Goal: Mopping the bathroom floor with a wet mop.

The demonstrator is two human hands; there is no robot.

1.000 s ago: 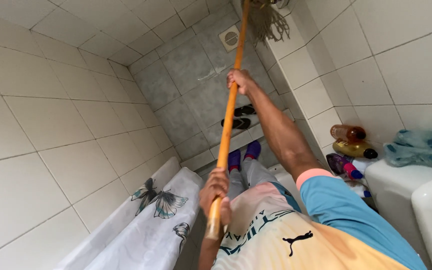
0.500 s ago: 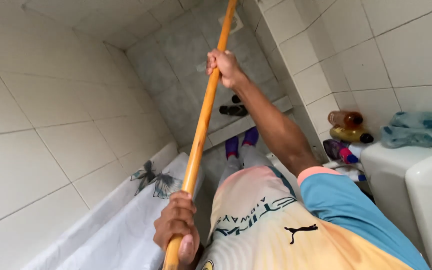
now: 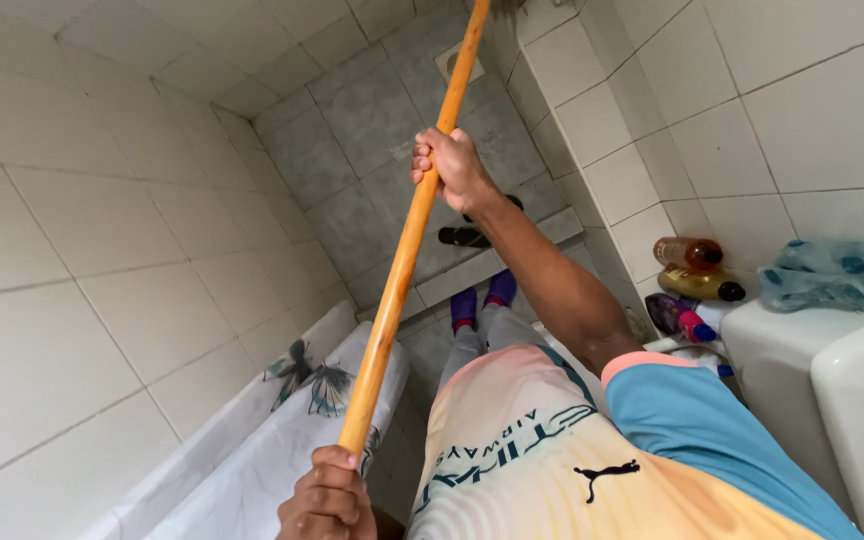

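A narrow bathroom with pale wall tiles and a grey tiled floor fills the head view. A long orange wooden mop handle runs from bottom centre up to the far corner, its long axis pointing away towards the floor drain; the mop head is barely in view. The right hand is wrapped tight around the middle of the shaft, and the left hand is closed on its near end. A white butterfly-print curtain lies beside it on the left.

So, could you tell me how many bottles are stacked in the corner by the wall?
3 clearly: amber bottle on top, yellow bottle beneath, purple bottle lowest. More may be hidden below.
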